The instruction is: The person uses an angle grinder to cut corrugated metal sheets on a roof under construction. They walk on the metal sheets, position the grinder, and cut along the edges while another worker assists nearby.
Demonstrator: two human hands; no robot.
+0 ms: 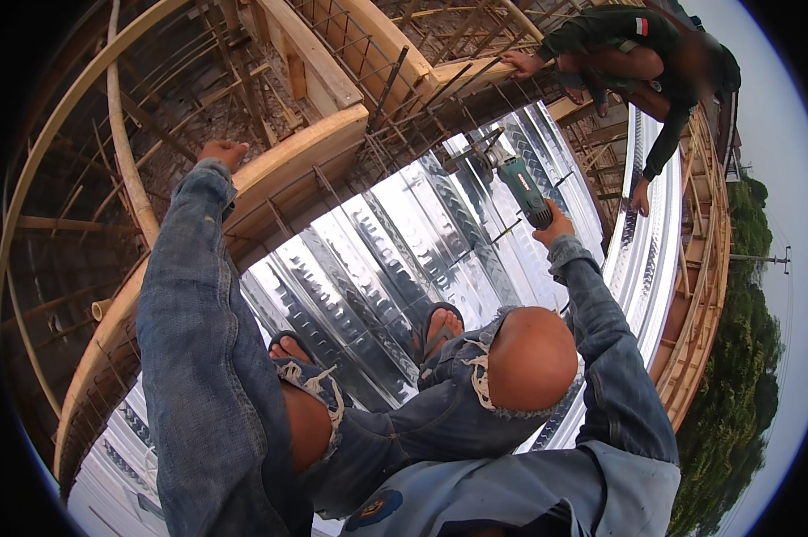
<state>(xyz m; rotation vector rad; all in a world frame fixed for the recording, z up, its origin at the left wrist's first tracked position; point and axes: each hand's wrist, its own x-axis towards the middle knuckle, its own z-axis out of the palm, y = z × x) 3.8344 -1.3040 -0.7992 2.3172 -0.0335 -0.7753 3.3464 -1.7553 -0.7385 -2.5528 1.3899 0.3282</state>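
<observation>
Power tool [522, 190] at two o'clock, clasped by its rear in the right hand [556, 225], over ribbed metal sheeting [377, 259]; left hand [223, 155] at ten o'clock, fingers curled near curved timber [301, 159], cannot tell if gripping.

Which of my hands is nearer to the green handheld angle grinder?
Right: your right hand holds the angle grinder by its rear end. Your left hand is farther left, near the curved brown wooden board.

Plastic-bodied grinder [522, 190], glossy metal sheeting [395, 251]
</observation>
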